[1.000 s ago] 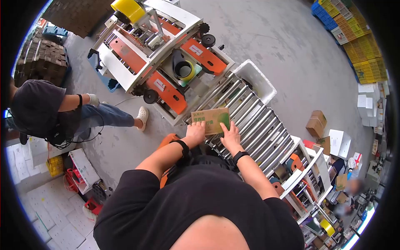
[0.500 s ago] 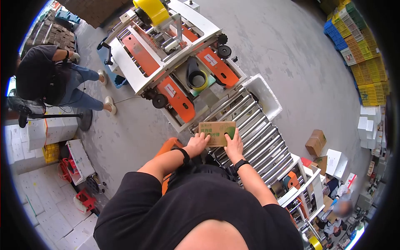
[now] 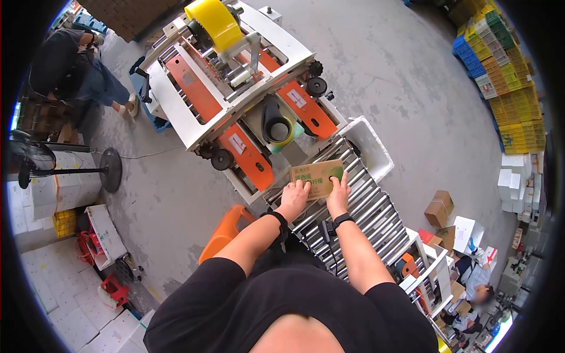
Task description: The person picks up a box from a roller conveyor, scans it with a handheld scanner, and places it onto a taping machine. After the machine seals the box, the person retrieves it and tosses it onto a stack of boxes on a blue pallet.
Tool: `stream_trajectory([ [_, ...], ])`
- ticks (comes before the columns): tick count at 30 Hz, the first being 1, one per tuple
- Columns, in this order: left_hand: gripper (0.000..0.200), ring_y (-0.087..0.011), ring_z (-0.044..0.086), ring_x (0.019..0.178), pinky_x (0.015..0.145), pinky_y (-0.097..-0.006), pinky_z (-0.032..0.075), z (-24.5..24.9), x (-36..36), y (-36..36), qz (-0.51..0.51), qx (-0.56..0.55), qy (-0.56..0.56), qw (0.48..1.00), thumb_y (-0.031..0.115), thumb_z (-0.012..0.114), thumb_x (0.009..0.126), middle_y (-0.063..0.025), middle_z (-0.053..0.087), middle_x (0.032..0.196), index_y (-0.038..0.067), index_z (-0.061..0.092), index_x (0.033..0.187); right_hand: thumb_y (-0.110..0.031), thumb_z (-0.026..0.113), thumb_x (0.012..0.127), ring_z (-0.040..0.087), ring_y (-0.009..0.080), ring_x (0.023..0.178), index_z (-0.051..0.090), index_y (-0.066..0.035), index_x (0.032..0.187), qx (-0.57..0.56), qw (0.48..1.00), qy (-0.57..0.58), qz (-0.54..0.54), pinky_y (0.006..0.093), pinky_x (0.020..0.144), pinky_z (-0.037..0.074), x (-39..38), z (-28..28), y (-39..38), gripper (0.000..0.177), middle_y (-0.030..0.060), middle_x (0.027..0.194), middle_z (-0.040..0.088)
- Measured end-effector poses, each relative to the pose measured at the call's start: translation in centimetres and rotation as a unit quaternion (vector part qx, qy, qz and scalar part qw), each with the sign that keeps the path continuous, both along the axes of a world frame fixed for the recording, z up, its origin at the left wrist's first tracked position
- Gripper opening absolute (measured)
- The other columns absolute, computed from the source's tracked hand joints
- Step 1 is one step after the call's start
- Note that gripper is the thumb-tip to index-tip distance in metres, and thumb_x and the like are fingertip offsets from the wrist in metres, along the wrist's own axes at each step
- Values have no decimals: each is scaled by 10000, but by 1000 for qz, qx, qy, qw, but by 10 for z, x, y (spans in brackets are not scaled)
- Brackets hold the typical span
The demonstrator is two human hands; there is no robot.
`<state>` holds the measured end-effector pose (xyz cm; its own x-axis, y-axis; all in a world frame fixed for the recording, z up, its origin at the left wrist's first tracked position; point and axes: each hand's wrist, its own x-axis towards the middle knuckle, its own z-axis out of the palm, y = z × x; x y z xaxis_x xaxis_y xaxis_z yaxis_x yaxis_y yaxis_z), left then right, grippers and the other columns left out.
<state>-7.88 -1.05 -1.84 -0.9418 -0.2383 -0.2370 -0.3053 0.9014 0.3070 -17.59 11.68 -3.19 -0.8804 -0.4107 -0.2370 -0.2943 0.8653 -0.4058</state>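
Note:
A small brown cardboard box (image 3: 312,183) with green print is held between my two hands over the near end of the roller conveyor (image 3: 368,220). My left hand (image 3: 295,199) grips its lower left edge, fingers bent onto the printed face. At the right side, my right hand (image 3: 338,193) is closed on the box, with a finger at the dark hole in that face. Just beyond the box stands a taping machine (image 3: 229,88) with orange side plates and a large roll of yellow tape (image 3: 219,25).
A white foam box (image 3: 376,150) sits beside the conveyor. An orange stool (image 3: 226,232) is at my left, a fan (image 3: 110,169) farther left. Another person (image 3: 70,70) stands at upper left. Stacked crates (image 3: 506,82) line the right; a carton (image 3: 439,209) lies on the floor.
Both hands and the box have shifted slightly right over the rollers, and the box has tilted a little. The person at upper left has moved farther away. The view has turned slightly.

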Motion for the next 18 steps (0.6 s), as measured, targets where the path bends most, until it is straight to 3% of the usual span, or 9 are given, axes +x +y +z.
stream_trajectory([
  [1, 262, -256, 563, 827, 658, -363, 464, 1, -2, -6, 17, -9, 15, 1000, 145, 542, 751, -98, 510, 882, 87, 481, 999, 71, 527, 691, 369, 358, 1116, 547, -158, 1091, -10, 1000, 2, 24, 384, 932, 387, -9, -4, -10, 461, 94, 1425, 216],
  [5, 493, -266, 556, 867, 709, -382, 444, 4, -1, -25, 158, 4, -24, 987, 200, 601, 726, -105, 506, 935, 117, 439, 1185, 113, 499, 679, 273, 377, 1232, 536, -162, 1126, -47, 981, 37, 183, 386, 977, 356, -36, -2, -63, 526, 137, 1425, 188],
  [6, 575, -284, 546, 902, 724, -394, 443, 7, 1, -31, 160, 31, -36, 986, 210, 606, 721, -119, 505, 966, 119, 392, 1247, 117, 496, 677, 270, 374, 1238, 534, -155, 1127, -78, 980, 32, 178, 387, 983, 349, -40, 2, -76, 527, 140, 1422, 193],
  [9, 558, -301, 534, 924, 738, -402, 440, 13, 15, -31, 138, 80, 2, 987, 187, 589, 731, -130, 505, 986, 101, 379, 1240, 128, 487, 666, 285, 370, 1232, 532, -121, 1124, -150, 976, 32, 152, 387, 997, 328, -43, 11, -92, 523, 161, 1399, 220],
  [12, 476, -328, 529, 980, 800, -417, 443, -4, 38, -26, 82, 178, -116, 974, 185, 577, 719, -175, 530, 1029, 51, 452, 1158, 122, 478, 648, 349, 379, 1167, 546, -88, 1090, -176, 975, 67, 118, 394, 992, 318, -46, 13, -84, 495, 196, 1331, 300],
  [15, 407, -350, 541, 991, 835, -423, 449, -14, 62, -29, 37, 238, -260, 935, 165, 548, 711, -202, 569, 1021, 24, 515, 1092, 77, 523, 628, 349, 383, 1159, 554, -88, 1067, -120, 987, 86, 67, 423, 985, 311, -49, -2, -36, 470, 201, 1286, 350],
  [18, 330, -331, 581, 934, 806, -401, 475, -33, 95, -40, 49, 195, -323, 925, 209, 574, 686, -214, 604, 973, 10, 612, 946, -20, 598, 633, 341, 356, 1188, 565, -95, 1067, 10, 996, 83, -9, 434, 982, 323, -42, -5, 44, 442, 183, 1281, 368],
])
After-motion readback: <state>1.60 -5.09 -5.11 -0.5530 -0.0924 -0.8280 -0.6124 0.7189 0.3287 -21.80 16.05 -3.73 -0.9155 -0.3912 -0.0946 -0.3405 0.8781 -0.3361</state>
